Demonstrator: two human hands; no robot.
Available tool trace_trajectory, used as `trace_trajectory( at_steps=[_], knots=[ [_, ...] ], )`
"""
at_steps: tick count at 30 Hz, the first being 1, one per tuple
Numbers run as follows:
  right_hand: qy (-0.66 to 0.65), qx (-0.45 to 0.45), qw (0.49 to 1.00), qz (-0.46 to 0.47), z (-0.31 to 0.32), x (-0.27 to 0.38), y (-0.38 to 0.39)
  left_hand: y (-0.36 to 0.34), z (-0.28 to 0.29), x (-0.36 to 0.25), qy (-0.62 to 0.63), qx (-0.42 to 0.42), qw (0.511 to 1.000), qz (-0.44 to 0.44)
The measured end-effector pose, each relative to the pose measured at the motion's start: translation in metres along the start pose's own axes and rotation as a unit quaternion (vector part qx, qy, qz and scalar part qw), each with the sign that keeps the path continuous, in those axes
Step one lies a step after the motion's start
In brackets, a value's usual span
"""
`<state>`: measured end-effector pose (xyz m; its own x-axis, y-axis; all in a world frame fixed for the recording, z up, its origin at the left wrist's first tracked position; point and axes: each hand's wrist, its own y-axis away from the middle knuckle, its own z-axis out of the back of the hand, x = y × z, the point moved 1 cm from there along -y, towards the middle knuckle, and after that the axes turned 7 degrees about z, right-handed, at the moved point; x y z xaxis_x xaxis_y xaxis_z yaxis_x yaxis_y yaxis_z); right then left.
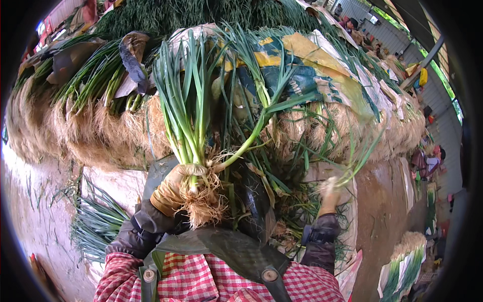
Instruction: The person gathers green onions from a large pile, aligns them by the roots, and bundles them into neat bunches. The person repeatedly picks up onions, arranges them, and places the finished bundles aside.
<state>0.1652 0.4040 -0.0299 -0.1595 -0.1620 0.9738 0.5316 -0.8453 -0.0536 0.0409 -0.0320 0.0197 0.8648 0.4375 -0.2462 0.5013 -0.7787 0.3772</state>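
Through the head view, a heap of rooted greens (85,123) arcs from ten to two o'clock, with a corrugated wall (397,27) beyond it at two. The bunch of green stalks (188,118) stands at ten o'clock, its pale roots (201,207) hanging toward seven. My gloved left hand (170,194), at eight, is curled firmly around its base, forearm coming up from seven. I judge it best to keep that grip low and snug, leaves upright, without crushing the stems; the bent stalk (246,144) leaning toward one o'clock wants gentle handling. My right hand (329,199) is at four, raised from a bent elbow, beside thin green leaves (363,160); blur hides whether its fingers are closed on them.
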Motion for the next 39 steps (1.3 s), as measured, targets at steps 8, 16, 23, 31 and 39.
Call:
trace_trajectory(
  at_steps=[8, 16, 23, 31, 39],
  knots=[
    [-0.198, 0.53, 0.823, 0.046, -0.153, 0.046, 0.099, 0.001, 0.001, 0.003, -0.048, 0.009, 0.999, 0.006],
    [-0.224, 0.478, 0.846, -0.075, -0.229, 0.054, 0.146, 0.018, 0.015, -0.002, -0.221, -0.097, 0.97, -0.007],
    [0.335, 0.218, 0.818, 0.414, -0.254, 0.113, 0.068, 0.002, 0.0, 0.011, -0.345, -0.177, 0.92, -0.057],
    [0.359, 0.326, 0.736, 0.472, -0.315, 0.122, 0.043, 0.001, 0.0, 0.013, -0.392, -0.161, 0.9, -0.108],
    [-0.29, 0.197, 0.915, 0.2, -0.332, 0.097, 0.005, -0.014, -0.011, -0.001, -0.103, 0.027, 0.992, -0.066]
  ],
)
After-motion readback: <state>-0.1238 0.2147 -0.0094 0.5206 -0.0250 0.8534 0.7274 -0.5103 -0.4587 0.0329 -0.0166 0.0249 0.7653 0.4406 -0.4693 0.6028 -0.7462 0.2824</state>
